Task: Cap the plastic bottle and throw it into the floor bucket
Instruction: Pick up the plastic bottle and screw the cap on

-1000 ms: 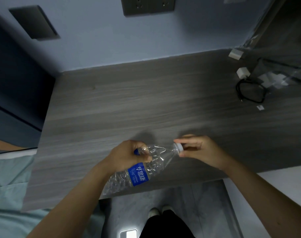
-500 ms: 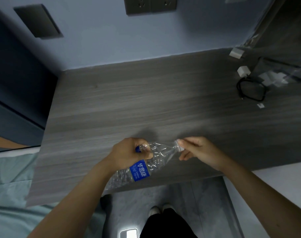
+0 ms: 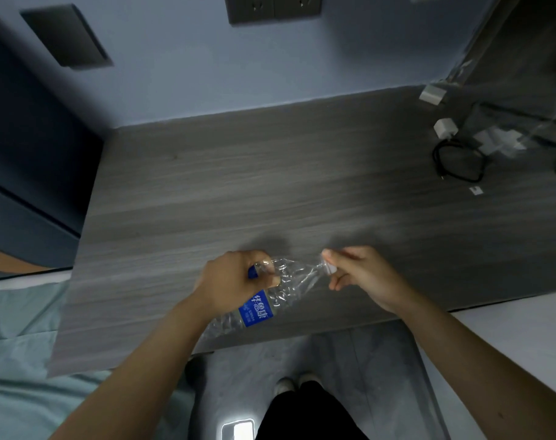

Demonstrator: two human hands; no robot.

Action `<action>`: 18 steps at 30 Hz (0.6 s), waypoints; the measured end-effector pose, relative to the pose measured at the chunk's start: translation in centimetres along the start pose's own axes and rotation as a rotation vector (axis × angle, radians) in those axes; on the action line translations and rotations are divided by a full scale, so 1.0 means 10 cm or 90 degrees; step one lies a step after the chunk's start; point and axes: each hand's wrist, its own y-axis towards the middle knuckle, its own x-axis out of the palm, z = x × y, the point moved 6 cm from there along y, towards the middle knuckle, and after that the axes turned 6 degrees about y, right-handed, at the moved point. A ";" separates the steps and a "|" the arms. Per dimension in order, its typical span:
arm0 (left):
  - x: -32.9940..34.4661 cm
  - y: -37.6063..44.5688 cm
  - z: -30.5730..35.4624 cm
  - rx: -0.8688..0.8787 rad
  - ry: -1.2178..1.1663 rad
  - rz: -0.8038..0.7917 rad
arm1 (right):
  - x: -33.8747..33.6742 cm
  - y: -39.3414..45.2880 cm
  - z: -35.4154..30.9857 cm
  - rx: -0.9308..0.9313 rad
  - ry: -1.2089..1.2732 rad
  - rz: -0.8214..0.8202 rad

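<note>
L hand (image 3: 235, 282) wraps the crumpled plastic bottle (image 3: 270, 296) mid-body, held over desk (image 3: 238, 192) edge; R hand (image 3: 362, 274) fingertips pinch the white cap (image 3: 329, 268) at the neck. Capping looks underway, tightness unclear; bucket not in view, throw not yet done

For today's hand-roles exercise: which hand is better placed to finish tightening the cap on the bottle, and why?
The right hand. Its fingertips already pinch the white cap at the neck, while the left hand is wrapped around the crumpled bottle body, steadying it above the desk.
</note>
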 end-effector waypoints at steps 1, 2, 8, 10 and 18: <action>-0.01 -0.01 0.00 0.000 0.026 0.014 | 0.00 0.00 0.02 0.022 0.010 0.011; -0.01 -0.01 0.01 0.003 0.046 0.022 | 0.00 0.00 0.04 0.043 0.021 0.021; 0.02 -0.03 0.02 -0.006 -0.082 -0.050 | 0.00 -0.05 0.03 0.014 0.114 -0.007; -0.01 -0.04 0.04 0.002 -0.126 -0.060 | 0.00 -0.07 -0.01 -0.034 0.124 -0.030; 0.00 -0.09 -0.03 -0.020 -0.039 0.012 | 0.07 -0.01 0.03 -0.087 -0.059 0.014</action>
